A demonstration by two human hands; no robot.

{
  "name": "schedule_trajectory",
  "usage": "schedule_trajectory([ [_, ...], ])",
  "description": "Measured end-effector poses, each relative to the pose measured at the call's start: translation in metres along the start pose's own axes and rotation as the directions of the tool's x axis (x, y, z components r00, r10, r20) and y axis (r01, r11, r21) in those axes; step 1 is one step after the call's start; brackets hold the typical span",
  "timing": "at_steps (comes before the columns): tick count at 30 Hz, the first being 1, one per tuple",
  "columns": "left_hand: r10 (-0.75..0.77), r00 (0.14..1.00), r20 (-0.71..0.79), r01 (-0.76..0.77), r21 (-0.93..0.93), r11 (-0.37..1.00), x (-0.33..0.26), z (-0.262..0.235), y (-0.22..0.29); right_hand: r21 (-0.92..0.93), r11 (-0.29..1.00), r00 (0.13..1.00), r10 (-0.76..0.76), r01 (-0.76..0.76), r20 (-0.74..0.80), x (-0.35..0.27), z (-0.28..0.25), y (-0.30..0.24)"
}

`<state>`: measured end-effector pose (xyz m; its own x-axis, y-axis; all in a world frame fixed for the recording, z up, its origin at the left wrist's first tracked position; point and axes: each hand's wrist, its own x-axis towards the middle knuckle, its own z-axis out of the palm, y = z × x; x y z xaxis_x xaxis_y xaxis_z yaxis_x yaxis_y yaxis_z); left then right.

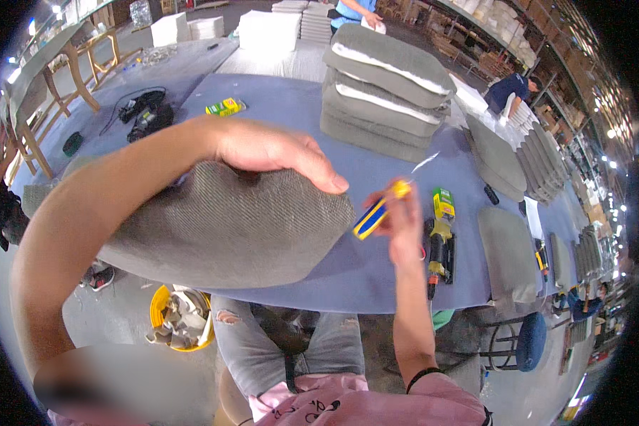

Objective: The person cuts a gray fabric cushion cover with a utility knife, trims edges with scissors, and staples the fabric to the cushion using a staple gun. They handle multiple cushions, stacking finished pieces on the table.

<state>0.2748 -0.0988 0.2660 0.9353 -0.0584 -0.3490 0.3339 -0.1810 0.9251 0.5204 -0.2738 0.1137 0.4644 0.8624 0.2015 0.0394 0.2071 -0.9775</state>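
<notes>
In the head view, a grey upholstered seat cushion (220, 224) is held tilted over the near edge of the blue-covered work table (376, 270), above the lap. The left hand (277, 153) is laid over its upper edge, fingers curled and pressed onto the fabric. The right hand (402, 224) is closed around the blue-and-yellow handle of a small hand tool (378, 211), whose thin metal tip is raised clear of the cushion, just beside its right corner. For a clean result, the cushion would best be kept pinned firmly and the tip guided low along the seam. A yellow power tool (440, 245) lies just beyond; stacked grey cushions (387, 92) stand further back.
</notes>
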Motion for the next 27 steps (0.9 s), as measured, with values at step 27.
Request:
schedule_trajectory([
  [27, -0.073, 0.991, -0.116, 0.061, -0.102, 0.993, -0.005, 0.026, 0.011, 0.081, 0.228, 0.241, -0.921, 0.97, -0.305, -0.046, -0.003, -0.211],
])
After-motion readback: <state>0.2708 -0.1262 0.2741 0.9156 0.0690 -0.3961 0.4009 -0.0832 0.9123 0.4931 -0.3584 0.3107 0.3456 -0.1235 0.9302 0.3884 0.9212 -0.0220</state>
